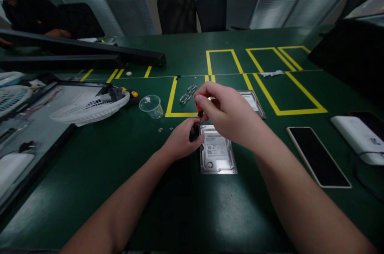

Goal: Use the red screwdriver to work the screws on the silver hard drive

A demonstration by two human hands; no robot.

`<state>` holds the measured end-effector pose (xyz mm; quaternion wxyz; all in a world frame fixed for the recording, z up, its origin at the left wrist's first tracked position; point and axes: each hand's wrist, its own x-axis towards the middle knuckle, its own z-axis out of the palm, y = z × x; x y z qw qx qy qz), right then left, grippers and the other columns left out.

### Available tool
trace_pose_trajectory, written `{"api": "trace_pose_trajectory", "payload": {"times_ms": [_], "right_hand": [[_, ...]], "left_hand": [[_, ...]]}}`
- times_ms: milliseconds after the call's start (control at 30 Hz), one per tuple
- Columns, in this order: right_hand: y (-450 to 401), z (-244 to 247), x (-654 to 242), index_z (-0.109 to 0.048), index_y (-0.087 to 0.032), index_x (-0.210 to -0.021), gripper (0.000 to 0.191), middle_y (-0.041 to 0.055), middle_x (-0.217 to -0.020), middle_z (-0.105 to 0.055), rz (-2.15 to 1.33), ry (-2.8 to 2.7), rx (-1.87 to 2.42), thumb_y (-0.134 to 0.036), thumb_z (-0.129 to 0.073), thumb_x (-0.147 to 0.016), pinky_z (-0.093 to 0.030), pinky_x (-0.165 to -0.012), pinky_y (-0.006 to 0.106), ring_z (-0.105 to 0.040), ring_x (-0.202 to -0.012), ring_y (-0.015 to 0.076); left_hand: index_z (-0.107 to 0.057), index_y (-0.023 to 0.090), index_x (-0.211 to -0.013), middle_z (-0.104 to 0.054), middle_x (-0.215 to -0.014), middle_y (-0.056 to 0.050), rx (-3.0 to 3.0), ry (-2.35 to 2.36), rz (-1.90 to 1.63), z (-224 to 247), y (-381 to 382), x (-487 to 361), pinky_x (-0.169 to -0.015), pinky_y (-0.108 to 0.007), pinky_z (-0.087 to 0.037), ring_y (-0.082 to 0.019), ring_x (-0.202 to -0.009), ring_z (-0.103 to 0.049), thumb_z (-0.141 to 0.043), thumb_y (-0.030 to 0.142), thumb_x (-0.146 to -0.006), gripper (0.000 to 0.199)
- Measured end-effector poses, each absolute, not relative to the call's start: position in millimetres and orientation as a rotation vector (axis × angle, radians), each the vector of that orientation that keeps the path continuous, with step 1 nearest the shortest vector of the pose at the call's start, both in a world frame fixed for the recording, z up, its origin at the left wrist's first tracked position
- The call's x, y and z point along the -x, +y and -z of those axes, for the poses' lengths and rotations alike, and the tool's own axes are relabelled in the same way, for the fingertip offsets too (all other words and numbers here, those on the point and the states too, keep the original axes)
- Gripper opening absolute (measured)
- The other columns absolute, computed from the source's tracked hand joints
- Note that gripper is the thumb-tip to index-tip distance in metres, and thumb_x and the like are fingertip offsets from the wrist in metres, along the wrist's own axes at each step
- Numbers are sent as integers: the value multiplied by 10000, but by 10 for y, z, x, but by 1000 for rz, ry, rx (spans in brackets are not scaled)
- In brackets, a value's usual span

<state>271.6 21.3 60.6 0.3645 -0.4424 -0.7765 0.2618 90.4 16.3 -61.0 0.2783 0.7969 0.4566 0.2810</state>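
A silver hard drive [216, 152] with a white label lies flat on the green table. My right hand [220, 110] is closed round a red and black screwdriver [199, 108], held upright with its tip at the drive's upper left corner. My left hand [184, 140] is at that same corner, thumb on the drive's left edge and fingers curled near the screwdriver tip; whether a small part is between them is hidden. Behind my right hand lies a second hard drive [251, 101], partly covered. Several tiny screws [161, 130] lie left of my left hand.
A clear plastic cup [151, 107] and a coiled cable [188, 94] stand beyond my left hand. White racket-shaped frames [90, 110] and a large panel [39, 126] fill the left. A phone [318, 157] and white power bank [358, 139] lie right. A person sits far left.
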Motion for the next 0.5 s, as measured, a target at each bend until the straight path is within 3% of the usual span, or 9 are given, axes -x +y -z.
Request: {"api": "trace_pose_trajectory", "payload": {"times_ms": [133, 267, 500], "right_hand": [[195, -610, -2719, -591, -214, -884, 167, 0, -783, -603, -623, -1971, 1182, -324, -627, -1004, -336, -663, 322, -516, -716, 155], [203, -611, -2722, -616, -203, -920, 91, 1, -830, -617, -637, -1988, 1113, -226, -583, -1002, -354, -670, 315, -530, -732, 146], [218, -614, -2727, -682, -188, -969, 244, 33, -885, -683, -684, -2009, 1116, -295, -496, -1084, -396, -742, 319, -618, -844, 179]], "left_hand": [[-608, 180, -1129, -668, -1036, -58, -2125, 1227, -743, 604, 167, -904, -748, -333, -490, -197, -856, -603, -679, 268, -920, 237], [-604, 177, -1133, -667, -1038, -63, -2137, 1219, -748, 612, 172, -902, -758, -337, -492, -200, -864, -604, -679, 264, -916, 245], [-592, 189, -1127, -663, -1034, -55, -2142, 1220, -758, 622, 170, -909, -774, -342, -496, -196, -866, -604, -680, 250, -917, 235]]}}
